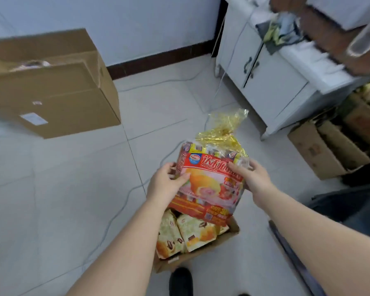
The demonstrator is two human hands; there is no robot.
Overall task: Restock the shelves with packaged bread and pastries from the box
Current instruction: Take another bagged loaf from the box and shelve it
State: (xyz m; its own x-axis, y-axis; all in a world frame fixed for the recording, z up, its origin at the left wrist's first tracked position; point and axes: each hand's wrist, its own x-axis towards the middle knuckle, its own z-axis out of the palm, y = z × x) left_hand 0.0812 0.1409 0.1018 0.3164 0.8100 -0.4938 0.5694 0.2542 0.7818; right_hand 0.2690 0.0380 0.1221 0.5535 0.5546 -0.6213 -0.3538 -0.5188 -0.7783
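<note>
A big red and pink bag of packaged roll cakes point(212, 184) with a gold tied top is held up above a small open cardboard box point(203, 253) on the floor. My left hand point(165, 184) grips the bag's left side, thumb on its front. My right hand point(254, 178) grips its right side. Inside the box lie several green and yellow pastry packs point(190, 233). Shelving with blurred goods point(286, 33) is at the upper right.
A large open cardboard box point(58, 92) stands on the tiled floor at the left. A white cabinet point(263, 82) stands at the right, with open cartons of goods point(333, 146) beside it. A thin cable point(124, 208) runs across the tiles. My dark shoe point(181, 280) is near the box.
</note>
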